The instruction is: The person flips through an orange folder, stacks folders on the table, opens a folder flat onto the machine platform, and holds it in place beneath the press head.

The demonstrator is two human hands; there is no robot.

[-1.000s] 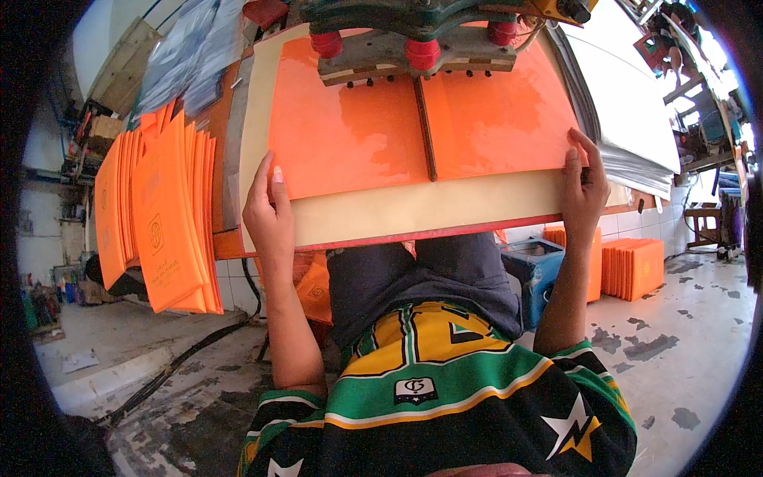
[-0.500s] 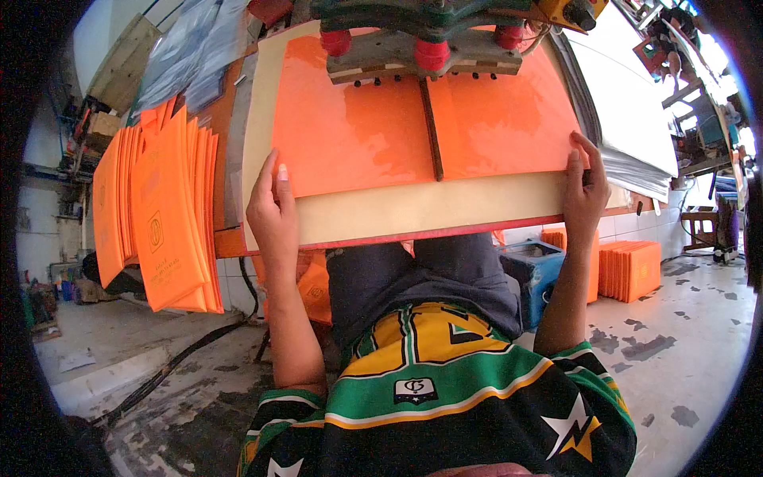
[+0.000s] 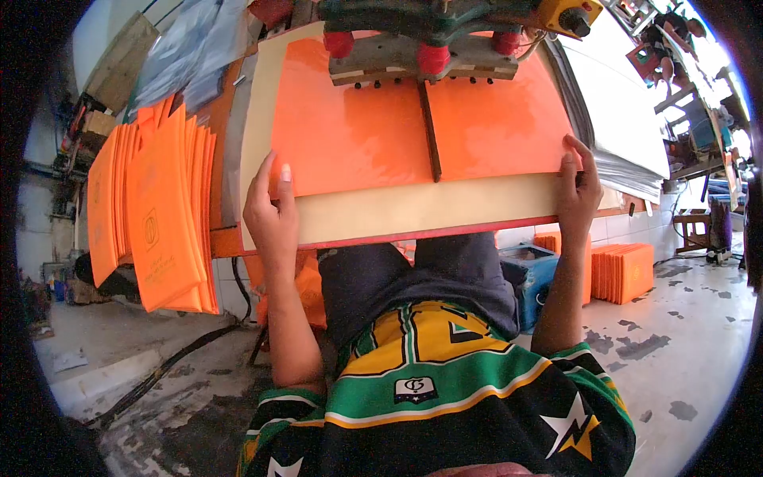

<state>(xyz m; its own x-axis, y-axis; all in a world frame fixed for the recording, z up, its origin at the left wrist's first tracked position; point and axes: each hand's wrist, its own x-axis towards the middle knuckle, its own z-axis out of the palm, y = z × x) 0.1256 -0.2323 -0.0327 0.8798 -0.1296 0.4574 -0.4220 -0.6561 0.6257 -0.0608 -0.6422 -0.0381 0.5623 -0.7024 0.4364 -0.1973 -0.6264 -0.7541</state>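
Note:
A glossy orange plastic sheet lies on a cream board with a red front edge. A dark narrow bar runs front to back across the sheet. My left hand is at the sheet's near left corner, thumb and forefinger closed on its edge. On the near right corner, my right hand pinches the edge the same way, fingers curled. Above the back of the sheet sits a machine head with red round mounts; it hides the sheet's far part.
Stacks of printed orange folders stand at the left table edge. Clear plastic sheets lie behind them. White sheets are piled on the right. A blue crate and more orange stacks sit on the floor below.
The view has shifted very slightly. Both hands stay at the sheet's near corners, and the sheet and machine head look unmoved.

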